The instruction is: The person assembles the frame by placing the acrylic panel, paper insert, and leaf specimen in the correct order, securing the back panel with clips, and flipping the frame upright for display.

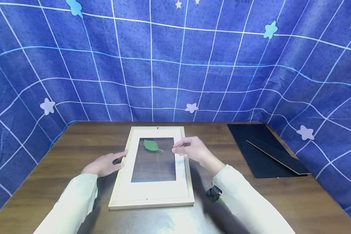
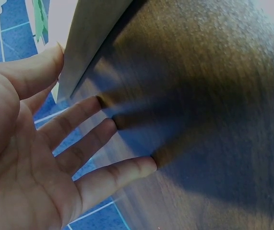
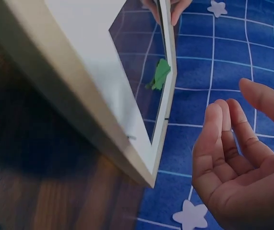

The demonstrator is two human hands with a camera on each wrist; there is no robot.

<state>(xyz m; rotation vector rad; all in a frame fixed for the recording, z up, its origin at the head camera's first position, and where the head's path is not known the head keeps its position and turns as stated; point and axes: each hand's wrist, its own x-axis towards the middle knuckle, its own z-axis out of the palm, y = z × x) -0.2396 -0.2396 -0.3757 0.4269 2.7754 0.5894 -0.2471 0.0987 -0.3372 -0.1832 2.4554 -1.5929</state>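
A picture frame [image 1: 152, 204] of pale wood lies flat on the table, with a white mat [image 1: 158, 191] around a clear pane [image 1: 155, 167]. One green leaf [image 1: 150, 145] lies on the pane's upper part, its stem pointing right. At the frame's left side, my left hand [image 1: 103, 164] touches the edge with thumb and index finger; its other fingers [image 2: 127, 170] stretch loosely over the tabletop. My right hand [image 1: 193, 149] hovers over the frame's right side, fingers loosely bent. In the right wrist view its thumb stands apart from the fingers [image 3: 211, 129], with nothing between them.
A black backing board [image 1: 242, 146] lies at the table's right, its narrow stand leg [image 1: 276, 156] slanting across it. Under my right wrist, beside the dark watch [image 1: 214, 193], a bit of green [image 1: 221, 201] peeks out. Blue star-patterned cloth [image 1: 163, 71] surrounds the table's back and sides.
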